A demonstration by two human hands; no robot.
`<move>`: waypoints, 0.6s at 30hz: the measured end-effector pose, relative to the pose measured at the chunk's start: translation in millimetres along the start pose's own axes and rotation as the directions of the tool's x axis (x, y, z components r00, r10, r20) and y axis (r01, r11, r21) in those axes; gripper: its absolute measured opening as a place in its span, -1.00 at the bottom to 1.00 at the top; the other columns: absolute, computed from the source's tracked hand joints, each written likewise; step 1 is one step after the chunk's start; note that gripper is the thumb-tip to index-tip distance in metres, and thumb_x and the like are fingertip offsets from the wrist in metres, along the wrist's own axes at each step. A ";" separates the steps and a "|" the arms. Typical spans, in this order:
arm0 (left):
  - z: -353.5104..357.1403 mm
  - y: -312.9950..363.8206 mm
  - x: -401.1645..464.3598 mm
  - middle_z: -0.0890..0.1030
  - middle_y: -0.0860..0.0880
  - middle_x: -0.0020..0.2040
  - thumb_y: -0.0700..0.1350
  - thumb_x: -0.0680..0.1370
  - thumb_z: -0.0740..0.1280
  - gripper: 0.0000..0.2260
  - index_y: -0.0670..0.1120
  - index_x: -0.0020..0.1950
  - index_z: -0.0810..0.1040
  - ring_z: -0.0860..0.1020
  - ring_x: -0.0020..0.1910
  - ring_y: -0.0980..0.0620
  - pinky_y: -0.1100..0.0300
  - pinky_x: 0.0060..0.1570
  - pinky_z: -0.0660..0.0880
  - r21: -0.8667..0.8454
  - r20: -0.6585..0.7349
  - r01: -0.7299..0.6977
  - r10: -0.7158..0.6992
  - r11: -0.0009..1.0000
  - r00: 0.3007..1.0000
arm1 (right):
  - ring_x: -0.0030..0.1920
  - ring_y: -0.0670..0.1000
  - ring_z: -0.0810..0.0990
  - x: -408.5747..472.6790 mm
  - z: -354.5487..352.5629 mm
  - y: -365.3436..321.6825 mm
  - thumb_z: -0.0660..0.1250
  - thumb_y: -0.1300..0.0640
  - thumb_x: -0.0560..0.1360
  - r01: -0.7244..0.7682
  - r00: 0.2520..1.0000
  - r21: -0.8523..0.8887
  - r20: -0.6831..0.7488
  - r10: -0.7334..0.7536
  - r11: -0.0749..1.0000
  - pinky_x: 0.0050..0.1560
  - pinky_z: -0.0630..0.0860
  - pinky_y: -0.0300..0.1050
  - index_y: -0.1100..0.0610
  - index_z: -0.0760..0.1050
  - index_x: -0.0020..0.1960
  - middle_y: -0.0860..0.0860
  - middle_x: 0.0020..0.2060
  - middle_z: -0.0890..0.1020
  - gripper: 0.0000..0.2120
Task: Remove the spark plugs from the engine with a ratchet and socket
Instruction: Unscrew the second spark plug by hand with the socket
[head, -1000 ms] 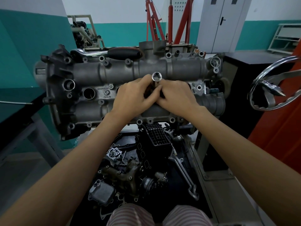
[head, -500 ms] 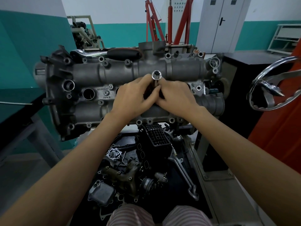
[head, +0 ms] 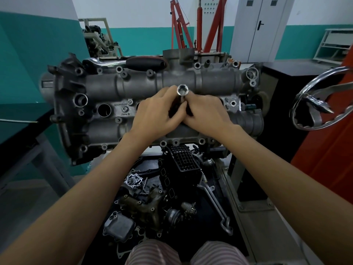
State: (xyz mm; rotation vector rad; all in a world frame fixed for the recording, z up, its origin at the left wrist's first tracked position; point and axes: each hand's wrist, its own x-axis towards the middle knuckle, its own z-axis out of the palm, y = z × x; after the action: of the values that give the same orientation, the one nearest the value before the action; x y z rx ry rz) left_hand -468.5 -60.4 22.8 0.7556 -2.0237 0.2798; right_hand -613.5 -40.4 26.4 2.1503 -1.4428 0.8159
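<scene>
The grey engine head [head: 133, 88] lies across the stand in front of me, with open spark plug wells [head: 104, 110] along its middle. A chrome spark plug socket [head: 182, 90] stands upright out of a middle well, its hex opening facing me. My left hand [head: 156, 113] and my right hand [head: 205, 113] meet around its shaft and grip it from both sides with their fingers. The lower part of the socket is hidden by my fingers. A ratchet [head: 122, 63] with a black and red handle lies on the far top of the engine.
Loose engine parts fill a black tray [head: 232, 232] below the engine, among them a black intake piece [head: 181, 159] and a long spanner [head: 215, 201]. A chrome handwheel [head: 313, 104] sticks out at the right. A red engine crane [head: 196, 25] stands behind.
Both hands stay on the socket with only slight finger shifts. The socket's top looks much the same height; any turning cannot be told.
</scene>
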 end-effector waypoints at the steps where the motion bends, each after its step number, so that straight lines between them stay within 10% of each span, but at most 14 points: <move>1: 0.0 0.8 -0.2 0.47 0.05 -0.23 0.04 0.51 0.17 -0.73 -0.16 -0.09 0.48 0.50 -0.36 -0.07 0.20 -0.42 0.32 0.006 0.001 -0.006 0.006 1.000 1.000 | -0.28 0.19 0.58 0.3 -0.3 -0.1 0.18 -0.01 0.49 -0.016 1.000 0.023 0.005 0.016 1.000 -0.34 0.25 -0.11 0.23 0.37 0.06 0.11 -0.26 0.62 -0.69; 9: -0.4 -1.5 0.4 0.52 -0.02 -0.35 0.09 0.53 0.20 -0.67 -0.14 -0.20 0.56 0.51 -0.38 -0.10 0.22 -0.39 0.27 0.011 -0.006 0.005 -0.005 1.000 1.000 | -0.20 0.17 0.58 0.6 2.8 0.5 0.17 -0.05 0.52 -0.031 0.999 -0.020 0.008 0.031 0.999 -0.27 0.28 -0.11 0.15 0.55 -0.13 0.12 -0.26 0.63 -0.69; 18: 1.8 -0.5 -0.9 0.57 -0.07 -0.22 0.06 0.54 0.14 -0.68 -0.17 -0.08 0.51 0.52 -0.40 -0.13 0.23 -0.43 0.25 0.057 0.016 -0.038 0.037 0.998 0.999 | -0.20 0.15 0.59 1.0 1.3 0.4 0.14 -0.06 0.49 -0.037 0.999 -0.003 0.013 0.037 0.999 -0.26 0.35 -0.08 0.16 0.42 0.13 0.08 -0.23 0.63 -0.65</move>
State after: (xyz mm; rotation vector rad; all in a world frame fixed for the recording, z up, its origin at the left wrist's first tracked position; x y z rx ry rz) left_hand -469.1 -61.2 21.0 0.7579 -2.0528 0.3564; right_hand -613.3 -42.0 26.1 2.1369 -1.4929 0.8139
